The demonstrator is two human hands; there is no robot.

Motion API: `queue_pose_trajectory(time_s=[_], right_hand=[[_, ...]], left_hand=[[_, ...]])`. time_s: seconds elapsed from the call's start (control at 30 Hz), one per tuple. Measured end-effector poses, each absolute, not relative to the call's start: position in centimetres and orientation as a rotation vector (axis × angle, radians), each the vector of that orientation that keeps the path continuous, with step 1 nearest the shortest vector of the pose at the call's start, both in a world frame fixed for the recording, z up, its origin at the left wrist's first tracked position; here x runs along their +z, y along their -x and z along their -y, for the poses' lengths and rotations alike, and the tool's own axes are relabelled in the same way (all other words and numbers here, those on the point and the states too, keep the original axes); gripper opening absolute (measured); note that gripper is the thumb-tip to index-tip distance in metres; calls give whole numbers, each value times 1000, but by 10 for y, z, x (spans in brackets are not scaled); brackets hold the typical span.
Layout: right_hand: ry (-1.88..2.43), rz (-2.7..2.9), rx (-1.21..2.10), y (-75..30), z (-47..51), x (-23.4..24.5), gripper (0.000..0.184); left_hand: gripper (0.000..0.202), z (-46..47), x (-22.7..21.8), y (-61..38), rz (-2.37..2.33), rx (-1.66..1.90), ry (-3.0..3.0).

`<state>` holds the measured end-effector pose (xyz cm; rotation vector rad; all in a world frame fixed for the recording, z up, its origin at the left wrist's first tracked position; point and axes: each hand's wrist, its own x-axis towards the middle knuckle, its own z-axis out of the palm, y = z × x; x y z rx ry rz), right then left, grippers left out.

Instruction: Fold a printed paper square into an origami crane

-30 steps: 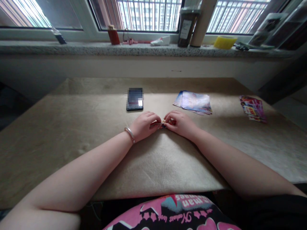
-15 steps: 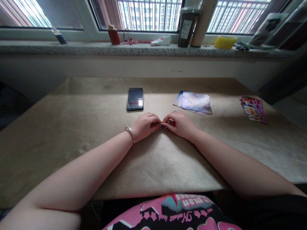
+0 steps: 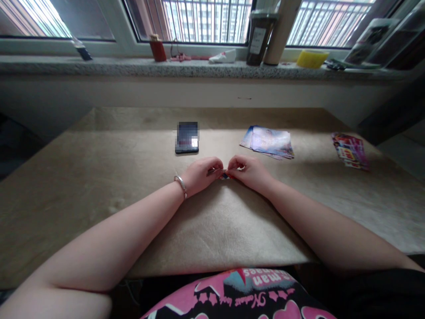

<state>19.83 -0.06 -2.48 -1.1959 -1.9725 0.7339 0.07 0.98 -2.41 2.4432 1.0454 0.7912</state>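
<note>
Now, upon the desk (image 3: 226, 230), printed sheets (image 3: 272, 141) lie beyond the right hand (image 3: 249, 172); it and the left hand (image 3: 202, 172) nearly meet, fingertips pinching a small colourful piece (image 3: 225, 176) between them, less of which shows inside the right fingers than a second ago, suggesting a regrip.

A single head-worn camera looks forward and down across the table (image 3: 226, 230). The wearer's shirt (image 3: 252, 294) is close at the near edge. The left hand (image 3: 203, 172) and right hand (image 3: 248, 170) come about mid-view, at middle range; the windowsill (image 3: 119, 68) and window (image 3: 206, 22) lie on the far side.
</note>
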Motion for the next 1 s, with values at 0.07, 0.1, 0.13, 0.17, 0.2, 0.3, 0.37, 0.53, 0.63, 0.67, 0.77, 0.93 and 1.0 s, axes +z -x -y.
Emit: queue_pose_trajectory(time_s=[0.07, 0.1, 0.13, 0.17, 0.2, 0.3, 0.37, 0.53, 0.63, 0.67, 0.77, 0.93, 1.0], right_hand=[[1198, 1965, 745, -198, 1, -25, 10], [1195, 1976, 733, -198, 1, -25, 9], [1192, 1996, 708, -199, 1, -25, 8], [1188, 2021, 670, -199, 1, -24, 7], [1185, 2050, 620, -199, 1, -24, 6], [1181, 2152, 428, -201, 0, -23, 6], [1166, 2209, 288, -202, 0, -22, 7], [1060, 2275, 79, -203, -1, -19, 7], [1055, 2297, 33, -203, 0, -18, 8], [1053, 2298, 25, -203, 0, -17, 8], [1031, 2302, 7, -203, 1, -17, 10], [1024, 2313, 4, -202, 1, -16, 9], [1018, 2310, 10, -202, 0, -17, 8]], left_hand=[[7, -9, -24, -1, -1043, 811, -2427], [7, -9, -23, -1, -1040, 820, -2444], [6, -9, -23, -1, -1035, 829, -2478], [5, -9, -22, -1, -1026, 840, -2519], [5, -10, -22, -1, -1014, 853, -2561], [3, -11, -22, -1, -984, 891, -2640], [1, -12, -23, 0, -972, 901, -2652], [1, -12, -24, 0, -947, 905, -2657], [2, -11, -24, 0, -972, 882, -2643], [3, -11, -24, 0, -977, 874, -2635], [5, -11, -25, 0, -989, 873, -2601], [6, -11, -26, -1, -999, 884, -2577], [9, -11, -26, -1, -995, 858, -2623]])
